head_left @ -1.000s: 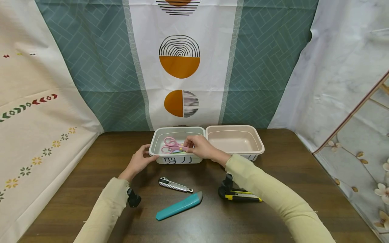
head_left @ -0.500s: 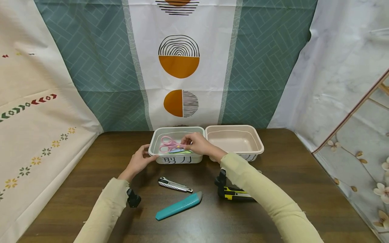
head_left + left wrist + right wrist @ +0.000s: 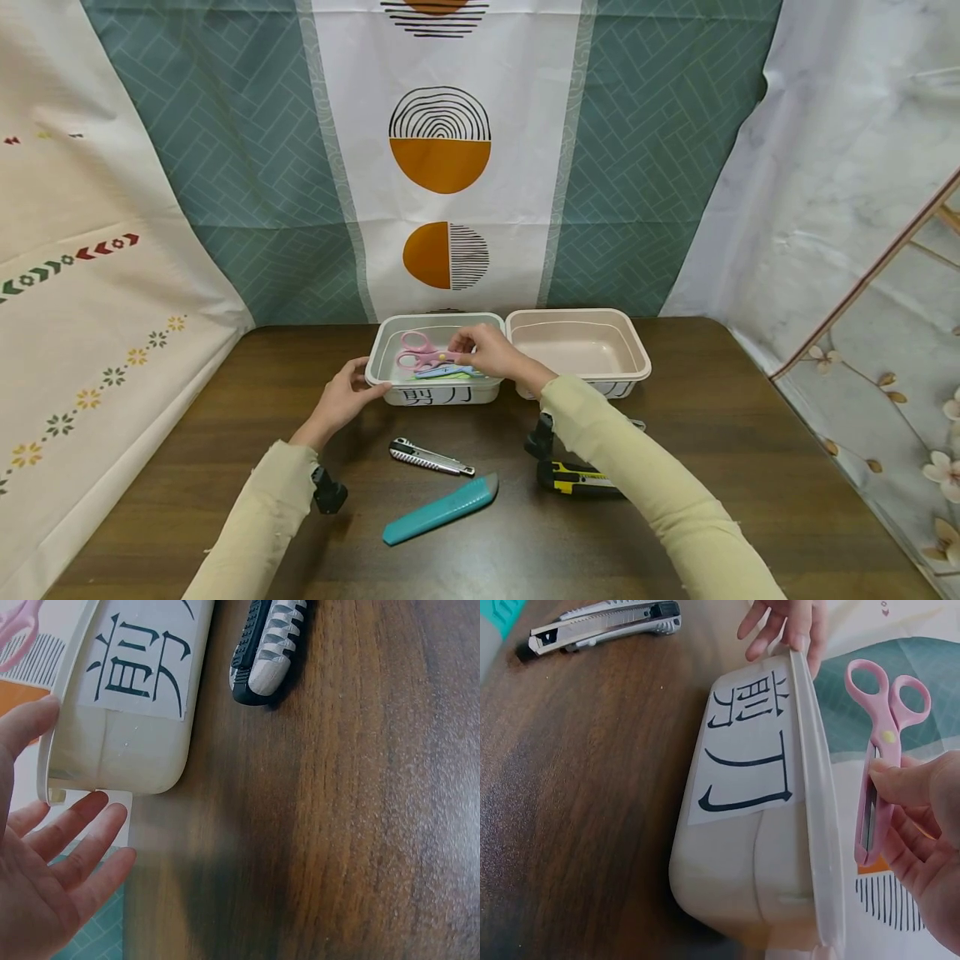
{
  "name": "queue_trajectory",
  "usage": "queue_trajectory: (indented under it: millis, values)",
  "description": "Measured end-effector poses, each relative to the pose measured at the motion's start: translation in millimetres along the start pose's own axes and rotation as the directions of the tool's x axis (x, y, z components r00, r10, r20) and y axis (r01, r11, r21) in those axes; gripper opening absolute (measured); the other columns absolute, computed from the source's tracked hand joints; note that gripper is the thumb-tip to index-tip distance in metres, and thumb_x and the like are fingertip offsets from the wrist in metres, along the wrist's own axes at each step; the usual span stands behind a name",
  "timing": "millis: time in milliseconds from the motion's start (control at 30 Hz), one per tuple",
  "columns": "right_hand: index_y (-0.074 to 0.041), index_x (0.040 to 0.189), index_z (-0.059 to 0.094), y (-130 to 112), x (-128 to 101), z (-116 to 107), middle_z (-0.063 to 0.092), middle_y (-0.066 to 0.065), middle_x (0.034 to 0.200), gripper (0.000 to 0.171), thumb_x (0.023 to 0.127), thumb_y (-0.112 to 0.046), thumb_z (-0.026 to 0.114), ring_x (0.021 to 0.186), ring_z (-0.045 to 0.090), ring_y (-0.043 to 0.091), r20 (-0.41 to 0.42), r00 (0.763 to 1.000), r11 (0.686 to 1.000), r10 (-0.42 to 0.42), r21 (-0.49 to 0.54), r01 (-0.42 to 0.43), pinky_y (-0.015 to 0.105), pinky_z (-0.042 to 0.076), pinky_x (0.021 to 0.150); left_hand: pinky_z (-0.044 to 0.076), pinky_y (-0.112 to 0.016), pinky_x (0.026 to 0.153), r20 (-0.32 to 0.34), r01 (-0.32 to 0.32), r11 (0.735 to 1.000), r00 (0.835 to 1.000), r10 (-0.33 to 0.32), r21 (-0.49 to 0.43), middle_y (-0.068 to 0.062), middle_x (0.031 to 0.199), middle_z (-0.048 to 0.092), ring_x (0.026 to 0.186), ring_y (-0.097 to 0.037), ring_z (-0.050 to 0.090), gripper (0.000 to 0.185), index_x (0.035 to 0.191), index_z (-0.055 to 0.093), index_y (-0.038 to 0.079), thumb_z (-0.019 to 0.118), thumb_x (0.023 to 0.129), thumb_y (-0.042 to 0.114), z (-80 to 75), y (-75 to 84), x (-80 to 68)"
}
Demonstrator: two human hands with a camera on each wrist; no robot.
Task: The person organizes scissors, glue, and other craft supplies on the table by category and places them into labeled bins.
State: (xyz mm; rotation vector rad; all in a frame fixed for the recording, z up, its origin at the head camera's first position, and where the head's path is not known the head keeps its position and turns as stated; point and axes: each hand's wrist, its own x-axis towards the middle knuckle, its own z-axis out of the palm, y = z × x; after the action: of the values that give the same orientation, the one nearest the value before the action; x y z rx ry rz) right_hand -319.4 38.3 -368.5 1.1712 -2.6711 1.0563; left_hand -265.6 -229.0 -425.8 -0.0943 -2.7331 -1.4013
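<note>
Partly, the right hand [image 3: 491, 354] hides the pink scissors' [image 3: 420, 351] blades.

I see the pink scissors [image 3: 422, 353] with their blades closed, pinched by the blade end in my right hand [image 3: 489, 353] and held over the inside of the grey-green bin [image 3: 384, 340], finger loops pointing toward its left end. That bin is a shallow rounded plastic tub with a white label of black characters on its near wall, standing upright at the far edge of the table. My left hand [image 3: 341, 398] rests its fingers against its near-left corner.
</note>
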Motion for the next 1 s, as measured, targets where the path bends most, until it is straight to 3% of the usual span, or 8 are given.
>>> queue_trajectory:
  millis: [1000]
  values:
    - [-0.006,0.087,0.069,20.6,7.9,14.5,0.066,0.002,0.078,0.009,0.083,-0.014,0.066,0.069,0.055,0.012,0.027,0.999,0.995,0.048,-0.087,-0.045,0.023,0.043,0.065,0.041,-0.04,0.082,-0.002,0.003,1.0,1.0,-0.003,-0.005,-0.023,0.109,0.059,0.101,-0.03,0.055,0.068,0.133,0.036,0.0,0.068,0.081,0.03,-0.6,1.1,-0.2]
